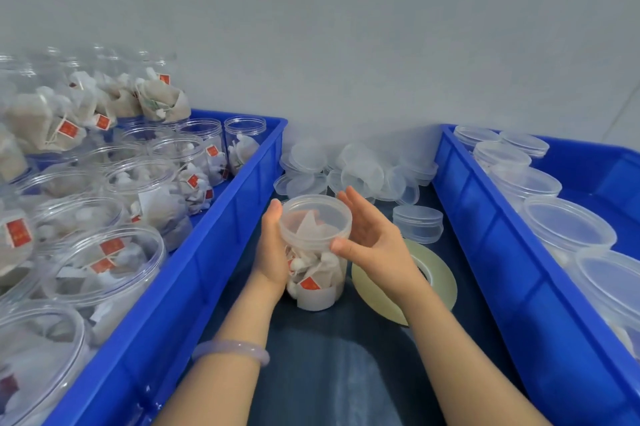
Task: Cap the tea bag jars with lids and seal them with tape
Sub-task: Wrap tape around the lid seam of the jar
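between left hand [272, 252] and right hand [372, 242], upright capped tea bag jar [317, 266]

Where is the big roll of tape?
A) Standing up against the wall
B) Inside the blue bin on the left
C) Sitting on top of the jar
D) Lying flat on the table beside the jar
D: the tape roll lies flat on the dark table, just to the right of the jar of tea bags.

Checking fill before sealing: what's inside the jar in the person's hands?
White tea bags with a red tag, under a translucent lid. The left hand covers the jar on its left; count unclear.
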A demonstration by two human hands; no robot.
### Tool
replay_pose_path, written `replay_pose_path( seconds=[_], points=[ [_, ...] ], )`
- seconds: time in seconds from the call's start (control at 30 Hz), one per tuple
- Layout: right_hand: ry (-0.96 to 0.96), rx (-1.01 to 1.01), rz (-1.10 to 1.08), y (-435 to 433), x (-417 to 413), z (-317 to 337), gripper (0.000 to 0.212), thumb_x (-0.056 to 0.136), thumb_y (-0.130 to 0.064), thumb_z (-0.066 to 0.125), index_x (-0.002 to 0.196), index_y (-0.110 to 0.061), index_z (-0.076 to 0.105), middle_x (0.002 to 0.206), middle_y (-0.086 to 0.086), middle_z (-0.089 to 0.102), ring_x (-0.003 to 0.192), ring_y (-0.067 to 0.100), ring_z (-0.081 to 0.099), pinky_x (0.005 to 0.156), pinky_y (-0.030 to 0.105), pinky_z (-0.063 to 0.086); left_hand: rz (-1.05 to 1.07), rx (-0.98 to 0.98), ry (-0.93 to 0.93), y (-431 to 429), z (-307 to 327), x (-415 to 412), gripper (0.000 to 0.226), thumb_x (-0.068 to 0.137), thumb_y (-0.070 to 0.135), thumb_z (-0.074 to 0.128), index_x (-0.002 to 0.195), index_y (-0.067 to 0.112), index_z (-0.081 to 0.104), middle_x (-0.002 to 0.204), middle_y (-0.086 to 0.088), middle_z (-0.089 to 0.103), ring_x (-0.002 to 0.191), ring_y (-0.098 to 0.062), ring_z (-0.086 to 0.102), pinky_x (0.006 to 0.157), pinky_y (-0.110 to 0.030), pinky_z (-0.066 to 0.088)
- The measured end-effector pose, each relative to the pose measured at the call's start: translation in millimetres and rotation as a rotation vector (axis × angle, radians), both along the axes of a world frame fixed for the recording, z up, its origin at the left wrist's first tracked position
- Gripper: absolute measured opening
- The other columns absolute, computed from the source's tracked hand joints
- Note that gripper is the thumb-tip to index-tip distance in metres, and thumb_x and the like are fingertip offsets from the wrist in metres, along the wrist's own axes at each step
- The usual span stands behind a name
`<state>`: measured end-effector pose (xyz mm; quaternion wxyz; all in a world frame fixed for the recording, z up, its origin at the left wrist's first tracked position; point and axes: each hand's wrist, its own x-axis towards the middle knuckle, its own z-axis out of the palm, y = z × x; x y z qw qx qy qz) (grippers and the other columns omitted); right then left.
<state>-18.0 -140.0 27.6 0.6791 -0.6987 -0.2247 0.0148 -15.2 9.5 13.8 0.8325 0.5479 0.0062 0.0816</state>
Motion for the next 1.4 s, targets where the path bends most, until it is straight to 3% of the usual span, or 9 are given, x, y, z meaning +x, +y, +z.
replay_pose_path(
  seconds=[0.1, 0.17, 0.47, 0.63, 0.87, 1.07, 1.17, 1.3, 1.4],
  points=[
    [0.031, 0.053, 0.088, 1, 11, -6, 0.083, 0.056, -0.010, 0.088, 0.127, -0.028, 0.049, 0.119, -0.013, 0.065, 0.112, 0.004, 0.060, 0.092, 0.024, 0.050, -0.060, -0.017, -0.061, 4, -5, 5, 0.065, 0.090, 0.050, 0.024, 0.077, 0.020, 0.080, 0.082, -0.007, 0.075, 0.077, -0.015, 0.071, 0.061, -0.022, 0.055],
    [0.077, 0.104, 0.127, 0, 14, -11, 0.087, 0.046, -0.032, 0.092, 0.123, -0.027, 0.052, 0.112, -0.013, 0.069, 0.107, 0.004, 0.063, 0.082, 0.019, 0.051, -0.061, -0.041, -0.064, 2, -7, 6, 0.064, 0.090, 0.050, 0.026, 0.075, 0.019, 0.080, 0.080, -0.007, 0.075, 0.075, -0.015, 0.071, 0.060, -0.023, 0.055],
    [0.152, 0.136, 0.136, -3, 20, -11, 0.072, 0.064, -0.052, 0.080, 0.126, -0.029, 0.051, 0.124, -0.012, 0.063, 0.123, 0.011, 0.054, 0.095, 0.026, 0.047, 0.026, -0.049, -0.081, -2, -8, 4, 0.062, 0.094, 0.044, 0.027, 0.078, 0.014, 0.078, 0.080, -0.005, 0.075, 0.078, -0.014, 0.071, 0.060, -0.020, 0.054],
    [0.160, 0.143, -0.050, 19, 7, 22, 0.085, 0.048, -0.090, 0.053, 0.116, -0.040, 0.056, 0.122, -0.016, 0.061, 0.117, 0.001, 0.054, 0.095, 0.023, 0.043, 0.185, 0.194, -0.202, -2, 10, -2, 0.027, 0.088, 0.025, 0.048, 0.106, 0.015, 0.066, 0.108, -0.003, 0.070, 0.106, -0.019, 0.063, 0.090, -0.028, 0.050],
    [-0.075, 0.210, -0.524, 57, -11, 16, 0.036, 0.086, -0.048, 0.043, 0.067, -0.025, 0.064, 0.063, -0.010, 0.064, 0.065, 0.002, 0.059, 0.064, 0.017, 0.046, 0.315, 0.221, -0.203, -7, 17, -16, 0.033, 0.083, 0.036, 0.045, 0.084, 0.021, 0.074, 0.086, 0.000, 0.074, 0.088, -0.017, 0.069, 0.080, -0.037, 0.053],
    [-0.066, 0.196, -0.424, 54, -13, 14, 0.027, 0.093, -0.041, 0.051, 0.090, -0.020, 0.066, 0.085, -0.011, 0.069, 0.083, 0.000, 0.062, 0.073, 0.013, 0.046, 0.198, 0.173, -0.157, -5, 18, -20, 0.038, 0.084, 0.047, 0.047, 0.102, 0.021, 0.068, 0.106, -0.005, 0.071, 0.104, -0.020, 0.066, 0.091, -0.037, 0.050],
    [-0.073, 0.127, -0.355, 50, -18, 10, 0.065, 0.075, -0.064, 0.048, 0.114, -0.016, 0.064, 0.109, -0.008, 0.067, 0.101, 0.000, 0.061, 0.085, 0.014, 0.046, 0.193, 0.171, -0.160, -3, 17, -18, 0.029, 0.094, 0.028, 0.048, 0.091, 0.016, 0.074, 0.092, -0.007, 0.074, 0.091, -0.020, 0.069, 0.074, -0.031, 0.053],
    [-0.109, 0.185, -0.523, 50, -18, 9, 0.028, 0.082, -0.038, 0.043, 0.091, -0.028, 0.067, 0.088, -0.013, 0.070, 0.091, 0.003, 0.063, 0.082, 0.023, 0.049, 0.176, 0.173, -0.131, -10, 18, -14, 0.030, 0.081, 0.028, 0.049, 0.087, 0.016, 0.076, 0.092, -0.009, 0.073, 0.091, -0.024, 0.068, 0.073, -0.035, 0.055],
    [-0.070, 0.182, -0.521, 48, -18, 12, 0.031, 0.083, -0.026, 0.042, 0.097, -0.020, 0.069, 0.094, -0.011, 0.068, 0.096, 0.005, 0.063, 0.084, 0.021, 0.049, 0.180, 0.157, -0.138, -11, 17, -18, 0.030, 0.087, 0.026, 0.051, 0.099, 0.008, 0.071, 0.099, -0.014, 0.071, 0.095, -0.028, 0.067, 0.081, -0.041, 0.053]
  ],
)
